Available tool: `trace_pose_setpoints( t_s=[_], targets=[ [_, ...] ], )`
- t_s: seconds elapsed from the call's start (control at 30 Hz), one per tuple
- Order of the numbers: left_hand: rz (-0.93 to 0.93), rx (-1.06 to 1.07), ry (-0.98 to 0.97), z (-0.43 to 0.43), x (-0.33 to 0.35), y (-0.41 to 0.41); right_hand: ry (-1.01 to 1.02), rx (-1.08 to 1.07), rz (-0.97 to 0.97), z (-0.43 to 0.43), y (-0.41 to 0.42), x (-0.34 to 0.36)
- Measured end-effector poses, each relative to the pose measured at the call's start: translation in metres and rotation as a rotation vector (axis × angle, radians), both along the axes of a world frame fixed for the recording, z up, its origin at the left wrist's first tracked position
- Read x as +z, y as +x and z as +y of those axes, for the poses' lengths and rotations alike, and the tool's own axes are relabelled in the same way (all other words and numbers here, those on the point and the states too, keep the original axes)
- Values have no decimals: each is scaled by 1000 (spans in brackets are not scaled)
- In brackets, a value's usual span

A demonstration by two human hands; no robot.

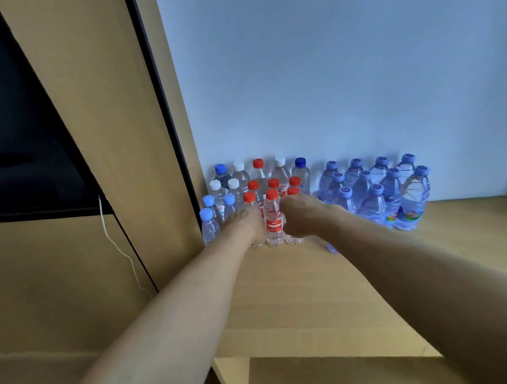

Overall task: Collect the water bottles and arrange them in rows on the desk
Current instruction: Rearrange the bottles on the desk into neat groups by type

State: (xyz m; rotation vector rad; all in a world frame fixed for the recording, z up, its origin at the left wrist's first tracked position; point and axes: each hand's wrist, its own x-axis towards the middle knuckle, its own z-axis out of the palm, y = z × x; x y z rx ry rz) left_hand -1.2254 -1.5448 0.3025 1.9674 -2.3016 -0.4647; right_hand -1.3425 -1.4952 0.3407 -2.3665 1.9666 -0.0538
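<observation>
Task state: well advanced, as far as this view shows.

- Desk [283, 294], far-left corner: small water bottles [259, 179] stand upright, packed against the wall [327, 66] and the wooden side panel [105, 112].
- The back row against the wall has five, with blue, white, red, white and dark blue caps. The next row towards the person has two white and three red. The third has two light blue and three red.
- One lone light-blue-capped bottle [209, 228] stands nearest the front at the left, which I read as the start of a fourth row.
- Along the far edge to the right, set apart from the small ones, is a block of larger lavender-capped bottles [375, 195]. They are upright and touching, roughly in three rows.

Hands, both at the third row:
- The right hand [300, 215] is curled round the right front red-capped bottle [293, 191], whose cap and base show above and below the fist.
- The left hand [245, 222] lies against the left front red-capped bottle [249, 197]. The fingers are blurred, so I cannot tell whether it grips.
- The middle front red-capped bottle [273, 220], with a red label, stands free between the two hands.

Judgement: the two outer red bottles are being seated in line. What is left is to fill out the front row and square up the gaps. No loose bottles show elsewhere. A small bluish thing [331, 248] below the right wrist is too blurred to name.

A white cable [114, 240] hangs beside the panel.
</observation>
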Motion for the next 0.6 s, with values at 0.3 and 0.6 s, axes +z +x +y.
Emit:
trace_pose_setpoints(
  t_s=[0.3, 0.6],
  targets=[
    [-67, -195, -82, 103, 41, -98, -18, -234, 76, 107, -87, 30],
    [-176, -442, -65, 175, 68, -183, -21, -496, 139, 191, -160, 42]
  ],
)
